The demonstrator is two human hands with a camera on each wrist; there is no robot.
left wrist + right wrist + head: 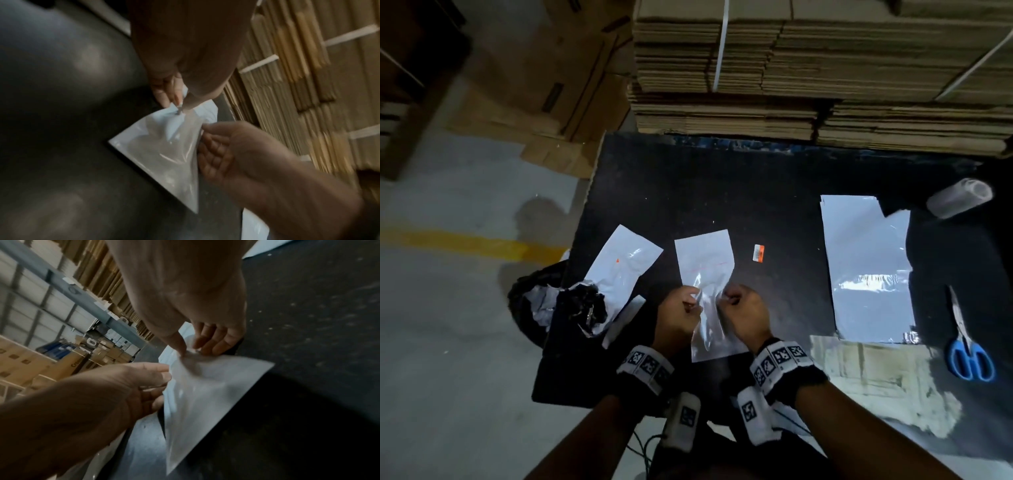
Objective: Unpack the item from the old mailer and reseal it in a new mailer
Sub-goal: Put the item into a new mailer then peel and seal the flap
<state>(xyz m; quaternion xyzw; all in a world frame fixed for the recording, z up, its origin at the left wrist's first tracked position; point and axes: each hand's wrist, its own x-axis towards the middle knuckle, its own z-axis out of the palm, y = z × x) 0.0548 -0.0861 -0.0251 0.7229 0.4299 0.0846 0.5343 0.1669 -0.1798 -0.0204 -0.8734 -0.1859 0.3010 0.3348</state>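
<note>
A small white mailer [705, 260] lies lengthwise at the middle of the black table [774, 192]. My left hand [692, 303] pinches its left side and my right hand [726, 301] pinches its right side, about halfway along. The left wrist view shows the left hand [177, 104] pinching a puckered fold of the mailer [164, 154]. In the right wrist view the right hand [191, 350] pinches the mailer [205, 394]. Further left lies another white mailer [626, 260] with a crumpled black item [582, 305] at its torn near end.
A stack of larger white mailers [869, 267] lies to the right, with blue-handled scissors [967, 349] and a tape roll [959, 202] beyond it. An orange label [758, 254] and a white strip [623, 322] lie near the hands. Flat cardboard stacks [808, 68] stand behind; a black bin bag [530, 301] hangs at the left edge.
</note>
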